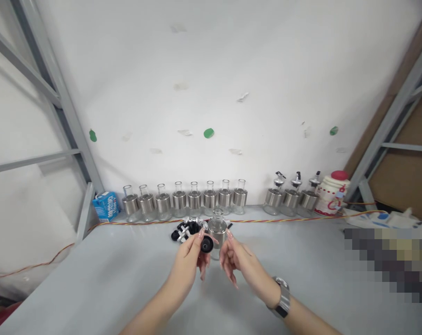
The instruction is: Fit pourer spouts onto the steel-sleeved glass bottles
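Note:
Pinched in my left hand (187, 255) is a bottle pourer (207, 244), its round black underside turned toward me. My right hand (241, 258), with a metal-banded watch on the wrist, is open and holds nothing; its fingers are loosely curled and apart. Just beyond both hands stands an upright glass bottle (218, 227) with a brushed metal sleeve and an uncapped neck. Whether the right fingertips touch this bottle I cannot tell. A pile of loose black and silver pourers (186, 229) lies behind my left hand, partly hidden by it.
Several uncapped sleeved bottles (194, 199) line the wall. Three bottles fitted with pourers (292, 199) stand farther right, beside a white and red jar (332, 194). A blue carton (106, 206) is at the left. A twisted cable (260, 220) crosses the grey table (102, 279).

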A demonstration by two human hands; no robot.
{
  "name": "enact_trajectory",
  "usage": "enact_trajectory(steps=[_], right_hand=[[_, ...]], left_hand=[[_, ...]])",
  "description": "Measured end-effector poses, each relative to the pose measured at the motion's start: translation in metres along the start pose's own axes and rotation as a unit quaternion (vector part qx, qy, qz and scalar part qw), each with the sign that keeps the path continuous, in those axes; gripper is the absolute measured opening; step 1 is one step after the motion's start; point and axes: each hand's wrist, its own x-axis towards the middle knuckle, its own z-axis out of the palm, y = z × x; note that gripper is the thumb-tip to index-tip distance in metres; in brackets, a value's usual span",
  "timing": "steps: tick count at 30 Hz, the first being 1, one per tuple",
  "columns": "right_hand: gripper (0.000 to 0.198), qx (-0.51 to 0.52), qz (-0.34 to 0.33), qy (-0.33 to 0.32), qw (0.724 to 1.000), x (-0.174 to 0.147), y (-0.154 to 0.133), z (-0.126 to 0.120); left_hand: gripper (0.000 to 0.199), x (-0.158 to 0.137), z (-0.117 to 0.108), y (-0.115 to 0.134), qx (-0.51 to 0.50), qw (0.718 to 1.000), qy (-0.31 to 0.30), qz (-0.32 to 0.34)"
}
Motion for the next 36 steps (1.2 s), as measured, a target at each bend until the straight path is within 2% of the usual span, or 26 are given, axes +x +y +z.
enact_trajectory(steps=[3,10,14,20,30,36], right_hand=[[0.061,-0.026,-0.004,-0.002,1.0,-0.002,0.001,0.001],[0.04,-0.139,-0.099,-0.009,0.985,-0.01,0.01,0.002],[0.036,-0.168,-0.115,-0.009,0.979,-0.011,0.015,0.005],[0.034,-0.148,-0.104,0.022,0.983,-0.009,0.02,0.008],[0.032,-0.157,-0.108,0.074,0.979,-0.01,0.02,0.016],[0.029,-0.129,-0.119,0.052,0.983,-0.013,0.019,0.017]], left_hand=[[0.044,-0.001,0.0,0.001,0.021,0.999,0.021,0.019],[0.047,-0.002,0.002,-0.006,-0.008,1.0,-0.014,0.016],[0.039,-0.005,0.005,-0.009,0.009,0.999,-0.023,0.027],[0.036,-0.013,0.016,-0.011,0.023,0.998,-0.064,0.017],[0.032,-0.016,0.022,-0.017,0.033,0.999,-0.004,0.023],[0.032,-0.019,0.023,-0.014,0.029,0.998,-0.035,0.04]])
